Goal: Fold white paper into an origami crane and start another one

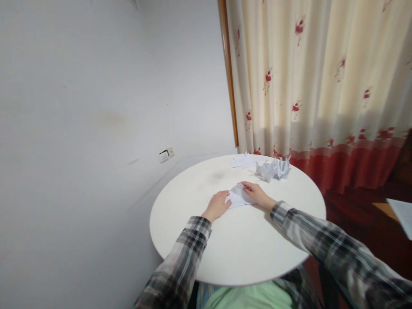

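A small folded sheet of white paper (237, 198) lies flat near the middle of a round white table (238, 249). My left hand (216, 206) rests on the table with its fingers curled against the paper's left edge. My right hand (256, 192) lies across the paper's right side, fingertips pressing its upper edge. Both arms wear plaid sleeves.
Folded and crumpled white paper pieces (273, 168) sit at the table's far side, with a flatter sheet (241, 161) beside them. A floral curtain (318, 86) hangs behind, a wall socket (166, 154) at left, and papers on a wooden surface (401, 214) at right.
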The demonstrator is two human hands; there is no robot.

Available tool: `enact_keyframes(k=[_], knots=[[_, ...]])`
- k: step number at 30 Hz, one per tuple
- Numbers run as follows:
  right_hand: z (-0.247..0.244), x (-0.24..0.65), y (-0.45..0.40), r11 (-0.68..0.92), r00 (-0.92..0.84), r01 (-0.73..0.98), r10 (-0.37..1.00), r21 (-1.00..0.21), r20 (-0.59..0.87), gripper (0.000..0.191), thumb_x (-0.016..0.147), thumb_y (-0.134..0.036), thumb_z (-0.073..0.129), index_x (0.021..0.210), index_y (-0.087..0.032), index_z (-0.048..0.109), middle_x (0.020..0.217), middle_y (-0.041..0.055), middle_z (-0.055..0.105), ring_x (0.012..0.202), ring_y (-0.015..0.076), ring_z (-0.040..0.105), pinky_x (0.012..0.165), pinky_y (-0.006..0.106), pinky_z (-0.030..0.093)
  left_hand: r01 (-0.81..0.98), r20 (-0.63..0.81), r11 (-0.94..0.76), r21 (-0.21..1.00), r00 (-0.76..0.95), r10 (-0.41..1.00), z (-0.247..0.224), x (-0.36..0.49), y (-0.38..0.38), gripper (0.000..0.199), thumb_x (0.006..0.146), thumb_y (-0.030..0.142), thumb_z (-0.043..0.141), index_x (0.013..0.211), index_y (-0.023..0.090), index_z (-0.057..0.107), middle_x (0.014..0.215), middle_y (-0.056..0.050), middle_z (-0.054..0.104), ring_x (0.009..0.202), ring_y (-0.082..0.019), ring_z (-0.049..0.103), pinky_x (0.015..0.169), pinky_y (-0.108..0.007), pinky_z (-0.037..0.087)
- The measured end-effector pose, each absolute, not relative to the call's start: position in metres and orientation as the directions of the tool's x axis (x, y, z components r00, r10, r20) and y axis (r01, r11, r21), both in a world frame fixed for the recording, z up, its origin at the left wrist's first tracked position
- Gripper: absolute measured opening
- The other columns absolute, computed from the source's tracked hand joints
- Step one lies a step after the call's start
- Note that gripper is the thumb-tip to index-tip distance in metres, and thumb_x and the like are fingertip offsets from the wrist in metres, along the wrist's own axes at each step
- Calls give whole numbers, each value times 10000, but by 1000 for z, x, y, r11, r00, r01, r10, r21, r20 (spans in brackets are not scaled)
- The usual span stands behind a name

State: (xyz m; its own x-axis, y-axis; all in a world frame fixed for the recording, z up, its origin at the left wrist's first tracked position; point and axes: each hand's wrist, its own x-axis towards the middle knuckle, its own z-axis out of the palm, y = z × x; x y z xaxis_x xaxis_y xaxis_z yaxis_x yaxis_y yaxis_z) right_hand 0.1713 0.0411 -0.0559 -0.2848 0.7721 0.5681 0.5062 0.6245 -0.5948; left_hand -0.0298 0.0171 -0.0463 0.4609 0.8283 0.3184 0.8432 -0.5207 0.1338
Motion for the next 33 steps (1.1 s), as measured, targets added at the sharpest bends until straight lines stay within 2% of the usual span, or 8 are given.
enact_keyframes(k=[15, 20, 25, 29, 33], knots=[[-44, 166, 27, 621, -316, 463, 782, -633, 537, 310, 746, -158, 407, 965, -161, 626, 971, 50, 645, 875, 172, 577, 829, 301, 408, 873, 259, -487, 37, 463, 848, -46, -28, 17, 454, 808, 325, 298, 1224, 161, 378, 1260, -64, 423, 1158, -183, 346, 971, -324, 262], [-39, 165, 19, 618, -373, 445, 786, -649, 492, 304, 742, -166, 412, 932, -162, 649, 917, 42, 663, 798, 161, 593, 777, 288, 435, 885, 234, -457, 83, 429, 873, -52, -30, 23, 471, 812, 339, 299, 1242, 153, 355, 1304, -68, 378, 1192, -187, 314, 991, -338, 237], [-39, 162, 13, 656, -477, 350, 739, -669, 476, 282, 712, -163, 454, 902, -150, 662, 922, 53, 661, 856, 162, 593, 826, 286, 426, 883, 254, -448, 141, 405, 878, -51, -29, 23, 442, 814, 340, 311, 1211, 157, 375, 1254, -72, 436, 1149, -177, 372, 967, -321, 272], [-42, 161, 12, 668, -526, 303, 712, -679, 465, 258, 686, -164, 492, 874, -140, 666, 910, 61, 662, 840, 157, 600, 820, 281, 439, 884, 259, -448, 135, 405, 877, -49, -29, 21, 492, 808, 318, 318, 1265, 139, 299, 1275, -90, 411, 1159, -183, 364, 963, -316, 271], [-45, 161, 14, 688, -552, 295, 689, -663, 470, 254, 678, -149, 495, 865, -152, 667, 918, 57, 659, 831, 149, 602, 808, 273, 449, 867, 230, -490, 96, 459, 858, -50, -29, 22, 491, 815, 298, 297, 1292, 186, 271, 1335, -40, 343, 1205, -165, 302, 993, -319, 228]])
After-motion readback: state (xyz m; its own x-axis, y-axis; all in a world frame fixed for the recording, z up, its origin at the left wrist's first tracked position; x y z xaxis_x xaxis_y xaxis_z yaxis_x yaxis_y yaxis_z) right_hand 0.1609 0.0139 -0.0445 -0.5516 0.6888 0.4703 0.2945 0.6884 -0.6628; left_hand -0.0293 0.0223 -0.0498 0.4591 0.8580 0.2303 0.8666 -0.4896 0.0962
